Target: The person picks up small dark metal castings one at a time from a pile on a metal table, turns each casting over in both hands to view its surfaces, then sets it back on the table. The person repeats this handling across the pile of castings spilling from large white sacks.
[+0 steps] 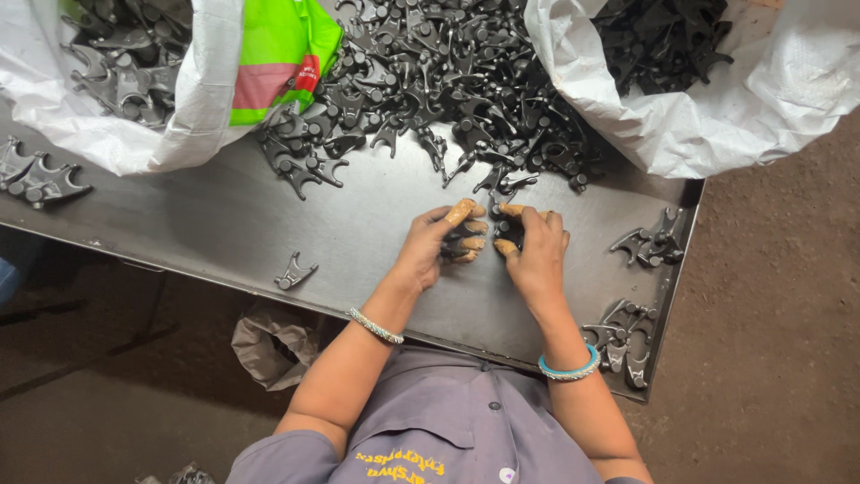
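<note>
At the far left we see a few dark forked castings (pixel 36 179) lying on the dull grey steel table (pixel 224 224), their surfaces matte and rough. Above them slumps a white woven sack (pixel 134 134), its mouth full of the same parts, with a bright green bag (pixel 278 54) folded against it. A lone fork (pixel 294 272) sits near the table's front edge. Across the middle spreads a big heap (pixel 430 99) of black forks, each with a round boss and two curved prongs.

Below the heap our left hand (pixel 430 246) curls narrowly around a small dark part (pixel 459 240); the fingertips (pixel 460 211) wear tan, gritty caps. A beaded silver bangle (pixel 374 326) rings that wrist. Our right hand (pixel 536 251) presses just beside it, fingers bent and capped alike, pinching the same part, which rests on the table between both hands. A smooth blue bangle (pixel 569 369) circles the right wrist.

Further right, two small clusters of forks (pixel 652 244) lie by the table's edge, and a second white sack (pixel 743 108) bulges with more above.
</note>
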